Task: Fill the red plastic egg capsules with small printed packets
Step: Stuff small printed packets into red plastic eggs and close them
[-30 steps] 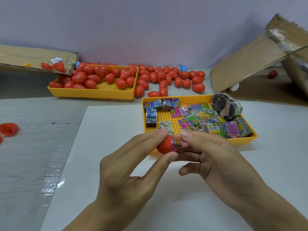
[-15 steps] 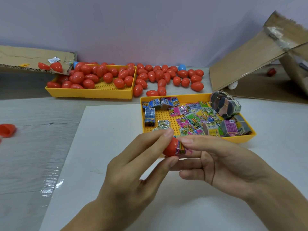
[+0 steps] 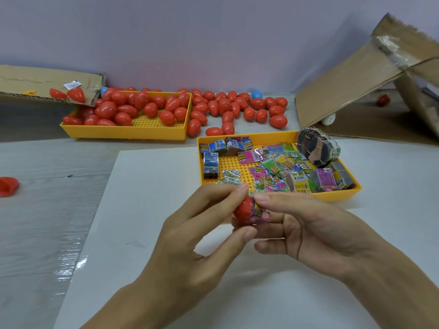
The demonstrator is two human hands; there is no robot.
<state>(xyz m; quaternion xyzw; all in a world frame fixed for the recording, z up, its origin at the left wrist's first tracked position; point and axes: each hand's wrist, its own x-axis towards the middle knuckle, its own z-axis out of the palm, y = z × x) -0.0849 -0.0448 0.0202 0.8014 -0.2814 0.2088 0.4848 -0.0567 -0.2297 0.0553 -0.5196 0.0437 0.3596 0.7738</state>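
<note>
Red capsule half [image 3: 243,208], both hands' pinch

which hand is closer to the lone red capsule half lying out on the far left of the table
Left. The left hand sits between the red capsule half and the right hand, which is farther off, in front of the packet tray. Neither touches it.

Bare white sheet [image 3: 147,210] left of both hands; packet tray [image 3: 280,200] just beyond, cardboard flap [image 3: 344,91] far right.
</note>
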